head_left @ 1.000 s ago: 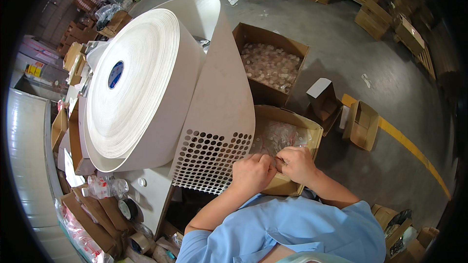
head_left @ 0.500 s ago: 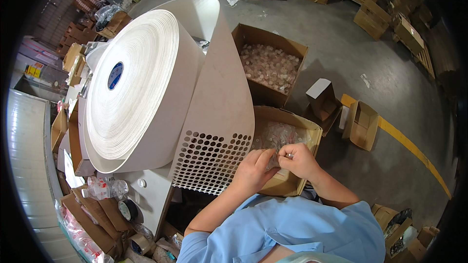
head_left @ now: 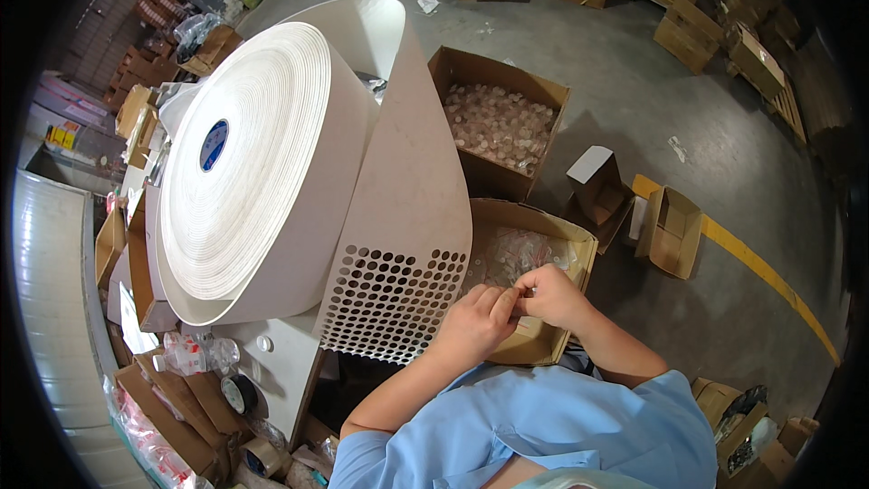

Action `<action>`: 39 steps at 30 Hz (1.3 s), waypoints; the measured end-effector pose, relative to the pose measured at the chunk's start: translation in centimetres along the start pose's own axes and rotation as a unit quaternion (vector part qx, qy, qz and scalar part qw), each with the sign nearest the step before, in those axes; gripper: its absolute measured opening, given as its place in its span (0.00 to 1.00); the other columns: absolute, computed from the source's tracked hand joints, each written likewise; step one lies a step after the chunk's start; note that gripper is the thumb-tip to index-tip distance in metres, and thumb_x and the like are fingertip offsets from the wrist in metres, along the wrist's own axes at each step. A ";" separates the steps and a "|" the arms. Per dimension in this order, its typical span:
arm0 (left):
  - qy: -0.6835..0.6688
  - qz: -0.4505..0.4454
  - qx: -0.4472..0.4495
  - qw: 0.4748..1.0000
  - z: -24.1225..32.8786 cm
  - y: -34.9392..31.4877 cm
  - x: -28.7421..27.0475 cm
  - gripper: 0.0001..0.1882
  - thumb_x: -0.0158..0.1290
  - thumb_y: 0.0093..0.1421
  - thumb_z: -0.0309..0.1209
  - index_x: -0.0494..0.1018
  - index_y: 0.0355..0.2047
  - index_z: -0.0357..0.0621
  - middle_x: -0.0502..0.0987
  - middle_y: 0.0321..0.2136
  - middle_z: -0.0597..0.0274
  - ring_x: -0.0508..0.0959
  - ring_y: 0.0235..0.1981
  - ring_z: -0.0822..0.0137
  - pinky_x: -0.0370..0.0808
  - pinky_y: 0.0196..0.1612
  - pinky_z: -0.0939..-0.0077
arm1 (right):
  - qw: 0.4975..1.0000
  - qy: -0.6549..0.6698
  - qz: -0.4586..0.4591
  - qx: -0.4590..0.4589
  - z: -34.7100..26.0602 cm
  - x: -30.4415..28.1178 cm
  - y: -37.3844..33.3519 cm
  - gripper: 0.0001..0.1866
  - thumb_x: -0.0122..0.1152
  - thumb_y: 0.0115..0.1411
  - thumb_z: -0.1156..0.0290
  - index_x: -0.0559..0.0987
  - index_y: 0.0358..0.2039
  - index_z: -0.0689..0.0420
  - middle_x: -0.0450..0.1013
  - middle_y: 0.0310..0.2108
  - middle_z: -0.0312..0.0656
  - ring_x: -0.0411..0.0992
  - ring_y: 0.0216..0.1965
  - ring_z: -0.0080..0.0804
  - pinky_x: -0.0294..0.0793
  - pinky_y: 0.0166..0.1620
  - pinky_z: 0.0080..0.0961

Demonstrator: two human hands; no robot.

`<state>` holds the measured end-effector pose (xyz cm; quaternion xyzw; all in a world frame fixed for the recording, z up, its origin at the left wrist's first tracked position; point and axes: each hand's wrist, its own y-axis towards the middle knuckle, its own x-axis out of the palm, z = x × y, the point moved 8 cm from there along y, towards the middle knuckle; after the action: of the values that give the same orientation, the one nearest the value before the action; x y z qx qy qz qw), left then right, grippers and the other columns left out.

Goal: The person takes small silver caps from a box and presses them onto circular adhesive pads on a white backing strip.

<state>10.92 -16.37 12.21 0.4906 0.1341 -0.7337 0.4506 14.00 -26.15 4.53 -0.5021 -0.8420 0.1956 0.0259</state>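
Both hands' fingers [head_left: 494, 301] pinch-tight (contents hidden)

Head-worn wide fisheye view, looking down, hands [head_left: 475, 319] near, below centre

A clear plastic bottle [head_left: 186, 356] lies sideways, and a yellow stripe [head_left: 751, 256] marks the grey floor [head_left: 606, 68].

Tan box [head_left: 540, 350], clear bags [head_left: 523, 250], white sheet [head_left: 403, 177] with dark round holes [head_left: 386, 258], light-blue shirt [head_left: 543, 407]
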 end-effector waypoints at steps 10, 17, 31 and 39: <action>-0.068 0.034 -0.105 0.992 -1.5 -0.2 0.3 0.20 0.61 0.42 0.28 0.68 0.37 0.40 0.73 0.29 0.54 0.75 0.32 0.54 0.73 0.32 0.63 | 0.991 -0.053 0.104 -0.061 -3.2 -0.3 -1.0 0.07 0.62 0.46 0.75 0.75 0.18 0.66 0.69 0.13 0.39 0.65 0.18 0.17 0.65 0.22 0.20; -0.179 -0.002 -0.215 0.960 -3.7 -0.2 1.2 0.15 0.61 0.46 0.31 0.69 0.32 0.39 0.72 0.21 0.55 0.74 0.22 0.60 0.70 0.25 0.69 | 0.946 0.301 0.078 -0.091 -1.6 -0.6 -0.1 0.08 0.54 0.58 0.70 0.74 0.29 0.62 0.69 0.24 0.34 0.66 0.27 0.20 0.64 0.29 0.20; -0.497 -0.060 -0.249 0.829 -5.4 -1.0 4.8 0.08 0.58 0.49 0.26 0.70 0.27 0.39 0.70 0.22 0.71 0.69 0.24 0.80 0.67 0.28 0.82 | 0.867 0.443 0.091 -0.207 -3.8 1.5 -1.1 0.25 0.32 0.67 0.59 0.73 0.30 0.65 0.70 0.38 0.49 0.67 0.39 0.32 0.65 0.40 0.26; -0.320 -0.117 -0.257 0.904 -5.2 -0.1 3.8 0.16 0.60 0.45 0.28 0.73 0.35 0.36 0.76 0.26 0.58 0.77 0.27 0.69 0.73 0.32 0.73 | 0.873 0.408 0.161 -0.211 -4.5 1.9 -1.7 0.31 0.29 0.65 0.49 0.73 0.25 0.63 0.73 0.37 0.53 0.69 0.42 0.41 0.63 0.50 0.35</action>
<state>13.52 -15.04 6.50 0.0770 0.2227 -0.8386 0.4911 12.76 -23.84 9.02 -0.6591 -0.6855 -0.2078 0.2291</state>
